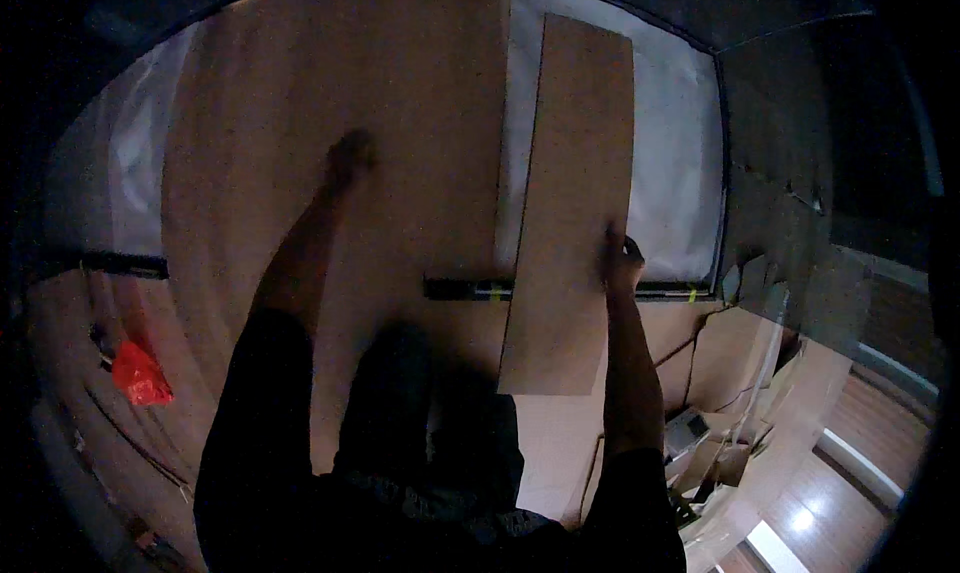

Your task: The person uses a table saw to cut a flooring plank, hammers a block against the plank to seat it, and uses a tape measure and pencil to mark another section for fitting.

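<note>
A long, narrow brown board extends away from me, right of centre. My right hand is closed on its right edge, fingers and thumb curled at the rim. To the left lies a much wider brown sheet. Over it my left hand looks like a loose fist; it is dim and blurred, and whatever it holds, if anything, cannot be made out. Whitish sheeting shows under and around the narrow board.
A dark bar with yellow marks crosses beneath the narrow board. At the left is a bright red plastic bag. Cardboard scraps and a grey box-shaped device lie at lower right, with cables nearby. My knees are close to the boards.
</note>
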Tool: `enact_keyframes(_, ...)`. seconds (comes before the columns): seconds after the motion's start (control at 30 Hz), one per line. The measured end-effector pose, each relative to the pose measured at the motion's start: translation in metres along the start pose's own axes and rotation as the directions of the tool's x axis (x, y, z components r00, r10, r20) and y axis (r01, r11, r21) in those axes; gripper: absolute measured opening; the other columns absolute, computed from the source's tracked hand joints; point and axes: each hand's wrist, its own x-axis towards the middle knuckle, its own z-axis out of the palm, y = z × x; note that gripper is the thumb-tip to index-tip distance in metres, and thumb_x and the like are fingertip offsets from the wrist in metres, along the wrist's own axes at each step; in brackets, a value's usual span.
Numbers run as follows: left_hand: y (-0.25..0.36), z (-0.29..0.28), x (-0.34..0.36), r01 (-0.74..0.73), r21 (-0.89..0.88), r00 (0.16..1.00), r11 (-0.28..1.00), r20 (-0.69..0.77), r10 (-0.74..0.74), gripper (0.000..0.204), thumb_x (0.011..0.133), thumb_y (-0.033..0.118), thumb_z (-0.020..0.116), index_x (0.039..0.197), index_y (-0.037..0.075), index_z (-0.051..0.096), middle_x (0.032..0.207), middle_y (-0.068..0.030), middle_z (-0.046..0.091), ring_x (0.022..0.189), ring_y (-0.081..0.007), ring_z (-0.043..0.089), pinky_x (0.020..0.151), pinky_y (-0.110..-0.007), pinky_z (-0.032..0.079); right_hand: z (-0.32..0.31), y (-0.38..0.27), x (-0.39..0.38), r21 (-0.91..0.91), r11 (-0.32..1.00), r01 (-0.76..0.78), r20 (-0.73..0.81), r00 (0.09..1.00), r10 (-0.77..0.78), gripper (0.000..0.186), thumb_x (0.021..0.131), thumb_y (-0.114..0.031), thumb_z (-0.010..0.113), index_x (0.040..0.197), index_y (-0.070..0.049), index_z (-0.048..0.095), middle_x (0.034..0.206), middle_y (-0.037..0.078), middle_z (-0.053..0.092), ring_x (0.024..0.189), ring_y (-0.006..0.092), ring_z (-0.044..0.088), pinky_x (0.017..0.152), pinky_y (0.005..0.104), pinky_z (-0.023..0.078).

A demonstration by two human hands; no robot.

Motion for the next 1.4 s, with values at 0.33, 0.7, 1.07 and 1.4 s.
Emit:
enact_keyframes(0.33,0.078,0.144,0.087,0.071,0.661,0.751,0.747,-0.529,0.396,0.061,0.097,0.033,0.056,0.153,0.015,0.039,0.162,-0.0204,0.025,0.151,-0.0416,0.019,0.118,-0.065,0.016,0.124,-0.073,0.138,0.157,0.987,0.023,0.029,0.999,-0.028,0.045,0.095,-0.037,0.069,0.112,0.004,0.069,0.095,0.011,0.072,0.079,0.0205,0.063,0.074,0.0361,0.051)
enact_keyframes(0.7,0.087,0.132,0.104,0.174,0.649,0.802,0.74,-0.53,0.276,0.059,0.099,0.033,0.051,0.153,0.014,0.038,0.165,-0.0205,0.019,0.151,-0.0453,0.015,0.119,-0.065,0.01,0.163,-0.083,0.167,0.136,0.986,0.092,-0.013,0.996,-0.091,0.053,0.095,-0.043,0.07,0.113,0.006,0.069,0.089,0.008,0.069,0.078,0.0129,0.059,0.069,0.0297,0.05)
enact_keyframes(1.07,0.085,0.132,0.112,0.177,0.685,0.767,0.707,-0.546,0.337,0.062,0.096,0.032,0.053,0.154,0.018,0.037,0.165,-0.0202,0.018,0.151,-0.0443,0.017,0.119,-0.064,0.012,0.177,-0.095,0.176,0.174,0.983,-0.052,0.001,0.999,0.053,0.047,0.093,-0.041,0.072,0.109,0.004,0.071,0.086,0.007,0.071,0.076,0.0134,0.06,0.068,0.0323,0.05)
enact_keyframes(1.4,0.097,0.13,0.107,0.134,0.656,0.781,0.742,-0.531,0.328,0.058,0.098,0.027,0.053,0.153,0.011,0.04,0.164,-0.0218,0.023,0.151,-0.044,0.02,0.119,-0.063,0.014,0.184,-0.073,0.182,0.322,0.946,-0.039,0.014,0.999,0.036,0.044,0.093,-0.038,0.073,0.108,0.003,0.071,0.086,0.006,0.07,0.076,0.0133,0.059,0.067,0.0312,0.049)
